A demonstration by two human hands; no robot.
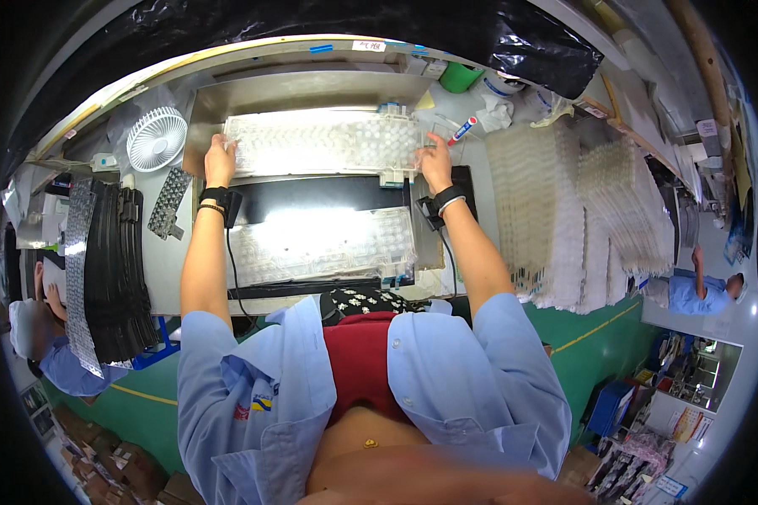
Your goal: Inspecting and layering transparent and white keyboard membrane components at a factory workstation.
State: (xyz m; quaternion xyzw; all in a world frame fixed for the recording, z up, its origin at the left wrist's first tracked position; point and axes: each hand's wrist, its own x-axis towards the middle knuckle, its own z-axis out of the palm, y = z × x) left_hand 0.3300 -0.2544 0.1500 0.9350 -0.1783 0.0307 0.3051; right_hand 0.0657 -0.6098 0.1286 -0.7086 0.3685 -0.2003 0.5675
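Note:
A long translucent sheet (324,143) with rows of round cells lies level in front of the upright metal back plate (312,91), brightly lit. At its left end my left hand (219,162) is closed on the edge. My right hand (435,163) pinches the opposite end, beside small clear tabs. Nearer to me, a second similar translucent sheet (324,248) rests on a dark-framed surface, with glare over its middle. A dark band (312,192) separates the two sheets. Both wrists wear black bands with cables hanging down.
A white fan (156,139) stands at the left, above a dark perforated strip (169,204). Stacked black strips (114,261) sit farther left. Piled translucent sheets (564,210) fill the right. A marker (462,131) lies behind my right hand. Co-workers (704,290) are at both sides.

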